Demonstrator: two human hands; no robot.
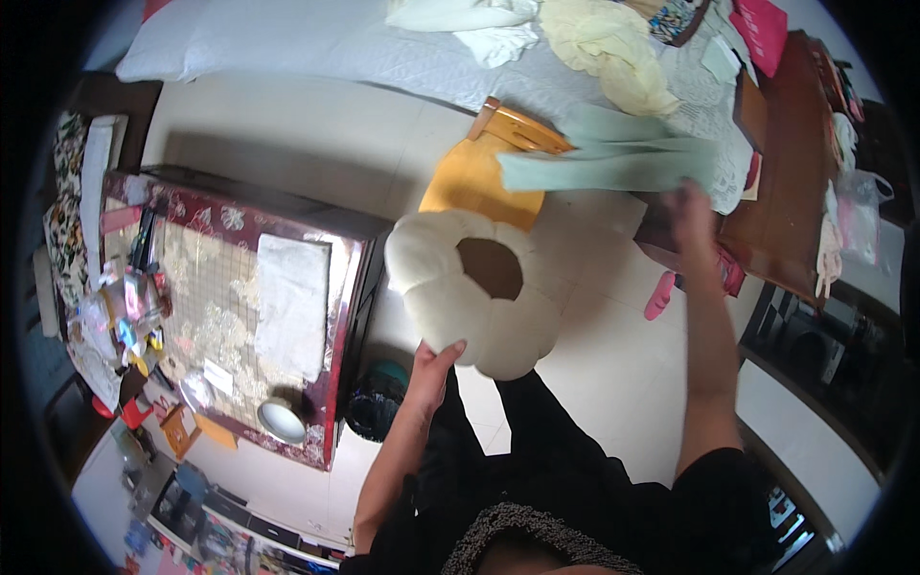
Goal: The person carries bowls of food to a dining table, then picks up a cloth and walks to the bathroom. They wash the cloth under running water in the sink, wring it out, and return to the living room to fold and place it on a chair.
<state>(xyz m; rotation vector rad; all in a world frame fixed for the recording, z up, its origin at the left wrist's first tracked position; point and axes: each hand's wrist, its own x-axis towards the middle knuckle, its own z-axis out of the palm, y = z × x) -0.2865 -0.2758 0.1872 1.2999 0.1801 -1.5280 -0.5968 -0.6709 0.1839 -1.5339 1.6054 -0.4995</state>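
A cream, petal-shaped cushion [446, 321] with a brown centre hangs in front of my legs. My left hand [436, 369] grips its lower left edge, the thumb lying on top. Out to the right, my right hand [692, 206] is closed on one end of a pale green cloth [613, 163], and motion blurs both. The cloth stretches leftward from that hand, over part of a yellow wooden chair [479, 177] and close to the bed's edge. The cushion overlaps the chair's near side.
A bed [316, 43] with crumpled cream fabric [609, 48] spans the far side. At left stands a patterned table [211, 287] with a folded grey cloth [292, 302] and a white bowl [281, 420]. A black bin [377, 407] sits beside it; a pink slipper [659, 295] lies on the floor.
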